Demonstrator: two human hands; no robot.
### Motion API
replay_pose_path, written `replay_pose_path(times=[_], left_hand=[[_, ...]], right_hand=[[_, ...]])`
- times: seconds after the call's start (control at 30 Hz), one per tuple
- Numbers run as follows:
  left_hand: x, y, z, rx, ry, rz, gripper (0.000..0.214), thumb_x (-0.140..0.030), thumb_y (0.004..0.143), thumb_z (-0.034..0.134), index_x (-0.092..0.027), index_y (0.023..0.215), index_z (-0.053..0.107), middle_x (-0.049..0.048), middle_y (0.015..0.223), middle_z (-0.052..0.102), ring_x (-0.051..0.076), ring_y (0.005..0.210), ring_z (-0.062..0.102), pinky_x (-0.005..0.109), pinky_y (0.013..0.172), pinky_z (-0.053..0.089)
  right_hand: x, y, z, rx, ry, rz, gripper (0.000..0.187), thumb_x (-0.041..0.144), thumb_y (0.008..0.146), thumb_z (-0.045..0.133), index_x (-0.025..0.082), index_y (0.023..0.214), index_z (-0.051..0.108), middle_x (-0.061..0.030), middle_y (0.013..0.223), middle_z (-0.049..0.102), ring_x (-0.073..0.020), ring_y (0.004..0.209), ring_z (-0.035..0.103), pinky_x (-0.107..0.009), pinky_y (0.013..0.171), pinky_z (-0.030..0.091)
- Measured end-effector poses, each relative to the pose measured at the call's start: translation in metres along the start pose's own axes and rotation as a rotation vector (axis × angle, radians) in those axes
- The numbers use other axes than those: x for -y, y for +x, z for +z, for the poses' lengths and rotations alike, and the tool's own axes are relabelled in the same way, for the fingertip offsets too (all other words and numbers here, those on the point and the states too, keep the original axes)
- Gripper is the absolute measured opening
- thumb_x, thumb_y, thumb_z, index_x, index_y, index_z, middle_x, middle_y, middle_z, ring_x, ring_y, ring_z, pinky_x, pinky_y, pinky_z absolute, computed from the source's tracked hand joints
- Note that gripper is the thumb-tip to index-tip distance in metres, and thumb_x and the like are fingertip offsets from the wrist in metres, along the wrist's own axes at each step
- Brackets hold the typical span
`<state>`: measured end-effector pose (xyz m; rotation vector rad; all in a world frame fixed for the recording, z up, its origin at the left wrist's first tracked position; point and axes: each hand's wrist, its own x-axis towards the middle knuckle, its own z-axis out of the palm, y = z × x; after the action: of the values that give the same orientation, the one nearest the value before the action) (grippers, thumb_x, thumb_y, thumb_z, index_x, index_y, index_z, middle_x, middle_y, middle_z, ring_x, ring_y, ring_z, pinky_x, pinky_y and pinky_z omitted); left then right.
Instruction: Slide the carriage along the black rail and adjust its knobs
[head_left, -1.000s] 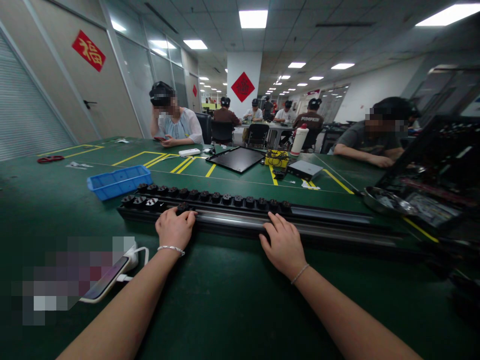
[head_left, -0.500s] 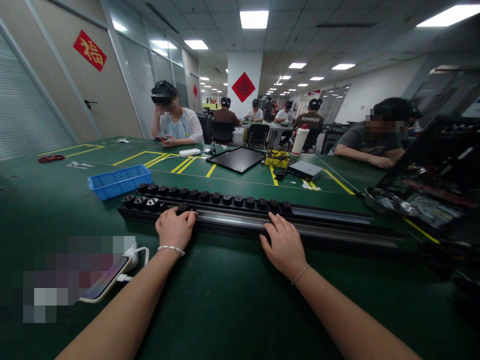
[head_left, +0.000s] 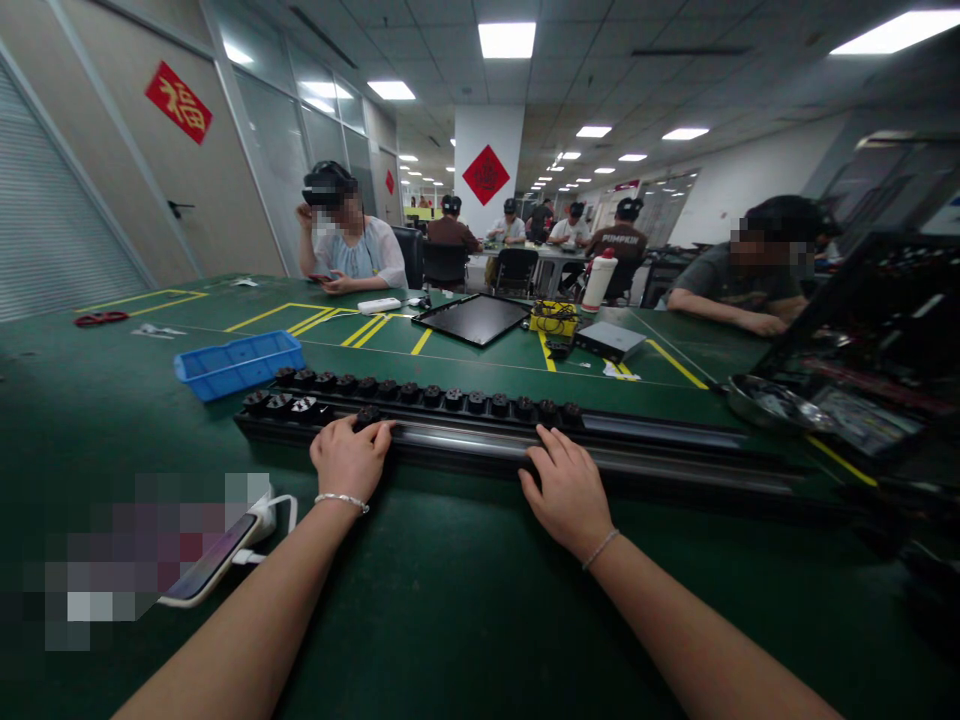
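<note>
Two long black power-track rails lie side by side across the green table (head_left: pixel 450 580). In the near rail (head_left: pixel 450 440), my left hand (head_left: pixel 346 465) has its thumb and finger on either side of a black socket module (head_left: pixel 367 415). Left of it, the same rail carries a few more modules, including one with a white face (head_left: pixel 304 404). My right hand (head_left: pixel 568 490) rests with fingers spread on the front edge of the near rail, holding nothing. The far rail (head_left: pixel 660 430) carries a row of black socket modules (head_left: pixel 454 396) along its left part. Fingertips partly hide the held module.
A blue bin (head_left: pixel 240 365) stands behind the rails' left end. A phone (head_left: pixel 210 560) with a white cable lies near my left forearm. Farther back are a black panel (head_left: pixel 474 318), a yellow box (head_left: pixel 553 317) and a grey box (head_left: pixel 611 341). A metal bowl (head_left: pixel 776 402) sits right.
My hands and the rails stay in place. Across the table, the seated person's raised hand has shifted slightly beside the headset.
</note>
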<state>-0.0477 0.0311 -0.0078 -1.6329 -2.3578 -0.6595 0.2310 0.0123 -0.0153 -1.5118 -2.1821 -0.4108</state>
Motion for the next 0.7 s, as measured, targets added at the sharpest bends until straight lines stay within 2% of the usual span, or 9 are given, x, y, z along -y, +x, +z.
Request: replay_pose_path(times=[0.2,0.7], left_hand=[[-0.0014,-0.0030,-0.0026,0.014,0.013,0.030,0.033,-0.040,0.086,0.039,-0.040,0.111,0.061,0.0084,0.115,0.056,0.026,0.114,0.043,0.045,0.094,0.031],[-0.0028,-0.0030,-0.0058,0.029,0.027,0.035,0.032,-0.039,0.086,0.039,-0.040,0.108,0.062,0.0082,0.116,0.056,0.026,0.112,0.045,0.045,0.093,0.033]], right_hand=[[-0.0008,-0.0003,0.0004,0.001,-0.009,0.001,0.026,0.034,0.083,0.047,0.018,0.098,0.062,-0.0114,0.130,0.050,-0.0259,0.121,0.040,-0.040,0.098,0.031],[-0.0004,-0.0003,0.0009,-0.010,-0.002,-0.004,0.025,0.033,0.083,0.047,0.019,0.097,0.062,-0.0115,0.130,0.050,-0.0263,0.121,0.041,-0.041,0.096,0.032]])
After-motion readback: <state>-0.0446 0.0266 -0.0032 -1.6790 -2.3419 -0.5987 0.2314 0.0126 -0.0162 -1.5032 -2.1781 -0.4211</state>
